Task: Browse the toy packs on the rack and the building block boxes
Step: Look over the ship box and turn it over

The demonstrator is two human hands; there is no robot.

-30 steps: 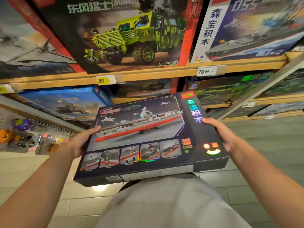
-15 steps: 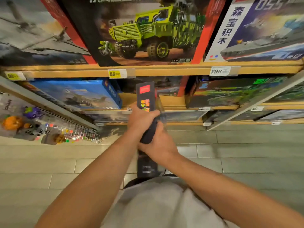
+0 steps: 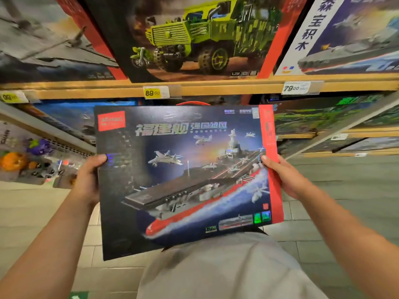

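Note:
I hold a large dark building block box (image 3: 185, 180) with an aircraft carrier picture, its front face turned toward me. My left hand (image 3: 89, 180) grips the box's left edge, thumb on the front. My right hand (image 3: 285, 178) grips the red right edge the same way. On the shelf above stand a green truck box (image 3: 200, 37), a grey warship box (image 3: 349, 37) and a grey ship box (image 3: 43, 46). Toy packs (image 3: 32, 160) hang on a rack at the left.
The wooden shelf edge (image 3: 216, 89) carries price tags, 89.00 (image 3: 154, 92) and 79.00 (image 3: 295, 88). More boxes lie on lower shelves behind the held box, blue at left (image 3: 71, 117) and green at right (image 3: 313, 117). Tiled floor (image 3: 345, 201) spreads below.
The box was flipped: a second ago its back lay flat, half a second ago it stood edge-on between both hands, and now its front faces me. My hands moved apart to its sides.

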